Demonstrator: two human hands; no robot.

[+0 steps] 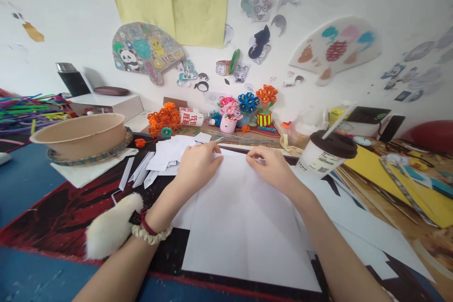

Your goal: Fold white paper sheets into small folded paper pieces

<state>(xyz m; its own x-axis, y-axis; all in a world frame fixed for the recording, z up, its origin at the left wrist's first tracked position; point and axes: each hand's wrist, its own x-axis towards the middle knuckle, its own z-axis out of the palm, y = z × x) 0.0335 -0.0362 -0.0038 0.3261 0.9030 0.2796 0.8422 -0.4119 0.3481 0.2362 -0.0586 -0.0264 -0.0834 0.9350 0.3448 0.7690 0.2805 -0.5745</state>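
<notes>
A white sheet of paper (pixel 244 217) with a faint crease down its middle lies in front of me. At its far edge my left hand (pixel 200 163) pinches the paper between thumb and fingers. A short way to the right, my right hand (pixel 271 165) grips the same edge with bent fingers. The cream scrunchie (pixel 152 235) and a dark red band circle my left wrist, with a fluffy white piece (pixel 113 226) beside it. Left of my left hand sit white paper scraps (pixel 170 151) and several folded paper strips (pixel 141 170).
A lidded cup with a straw (pixel 327 153) stands right of my right hand, near more white sheets (pixel 357 212). A beige bowl (pixel 79 137) is at the left. Flower crafts (pixel 230 113) line the back by the wall. Yellow card (pixel 399 184) lies far right.
</notes>
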